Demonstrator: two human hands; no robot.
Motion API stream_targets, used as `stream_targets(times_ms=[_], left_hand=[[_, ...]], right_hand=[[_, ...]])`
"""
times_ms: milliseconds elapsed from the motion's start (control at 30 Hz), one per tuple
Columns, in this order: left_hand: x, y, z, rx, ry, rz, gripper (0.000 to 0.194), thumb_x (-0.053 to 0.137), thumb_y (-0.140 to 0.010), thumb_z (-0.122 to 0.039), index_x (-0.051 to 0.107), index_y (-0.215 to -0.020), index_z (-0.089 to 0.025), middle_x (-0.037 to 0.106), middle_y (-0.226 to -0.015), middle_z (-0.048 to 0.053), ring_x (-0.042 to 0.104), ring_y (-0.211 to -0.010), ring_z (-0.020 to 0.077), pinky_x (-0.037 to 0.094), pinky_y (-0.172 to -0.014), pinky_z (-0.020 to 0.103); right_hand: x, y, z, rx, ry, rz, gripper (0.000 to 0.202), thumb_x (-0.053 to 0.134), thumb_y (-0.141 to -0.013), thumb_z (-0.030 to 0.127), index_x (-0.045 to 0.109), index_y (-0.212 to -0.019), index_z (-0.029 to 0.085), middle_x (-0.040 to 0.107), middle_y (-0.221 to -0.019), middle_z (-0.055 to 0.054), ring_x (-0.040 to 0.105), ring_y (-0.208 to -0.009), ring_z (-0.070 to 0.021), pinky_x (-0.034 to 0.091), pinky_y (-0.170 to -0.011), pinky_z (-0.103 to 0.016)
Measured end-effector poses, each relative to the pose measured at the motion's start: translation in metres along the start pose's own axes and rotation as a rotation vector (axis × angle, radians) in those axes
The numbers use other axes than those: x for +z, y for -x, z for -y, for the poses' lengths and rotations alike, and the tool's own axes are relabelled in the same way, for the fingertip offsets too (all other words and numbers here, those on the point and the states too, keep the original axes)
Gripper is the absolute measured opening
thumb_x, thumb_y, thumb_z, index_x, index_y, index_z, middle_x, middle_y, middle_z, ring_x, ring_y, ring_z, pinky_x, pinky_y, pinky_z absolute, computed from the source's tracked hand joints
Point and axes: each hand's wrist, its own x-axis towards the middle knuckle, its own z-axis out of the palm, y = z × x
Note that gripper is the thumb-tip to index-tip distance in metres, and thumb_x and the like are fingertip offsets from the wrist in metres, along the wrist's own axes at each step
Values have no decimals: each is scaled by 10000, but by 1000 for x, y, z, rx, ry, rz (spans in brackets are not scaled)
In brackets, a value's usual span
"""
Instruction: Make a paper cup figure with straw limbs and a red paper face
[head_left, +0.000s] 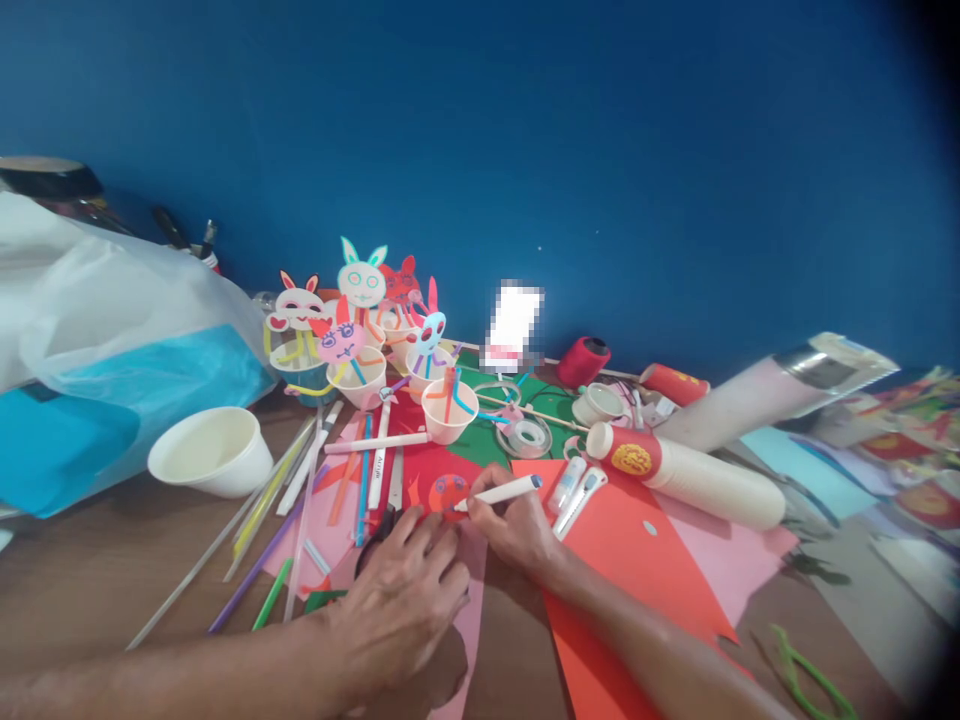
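My right hand (521, 530) grips a white marker pen (504, 491) with a blue end, its tip down at a small red paper face cutout (448, 494). Eyes are drawn in dark ink on the cutout, which has a pointed ear at its left. With fingers stretched forward, my left hand (409, 590) lies beside the cutout's near edge, fingertips close to or on it. Dark-handled scissors (392, 505) lie partly hidden behind the left hand. A white acrylic marker (381, 465) rests just left of the cutout.
Paper cups with straw-armed rabbit faces (361, 282) stand at the back. An empty paper bowl (214, 450) and loose straws (255, 550) are left. Orange paper (637, 560), a box cutter (581, 500), tape (527, 436) and stacked cups (712, 490) lie right.
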Motion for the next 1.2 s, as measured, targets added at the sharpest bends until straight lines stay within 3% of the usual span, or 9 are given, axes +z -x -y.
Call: stream_targets(times_ms=[1200], left_hand=[[0,1,0,-8,44,93,148,579,-816,-269,618,-901,-154,636,-1073,122,540,-1054,308,284,-948,485]], right_hand=[[0,0,0,15,48,-20,78,511,-723,127,499,-693,197,530,-572,44,496,-517,-109,342,-471,-197]])
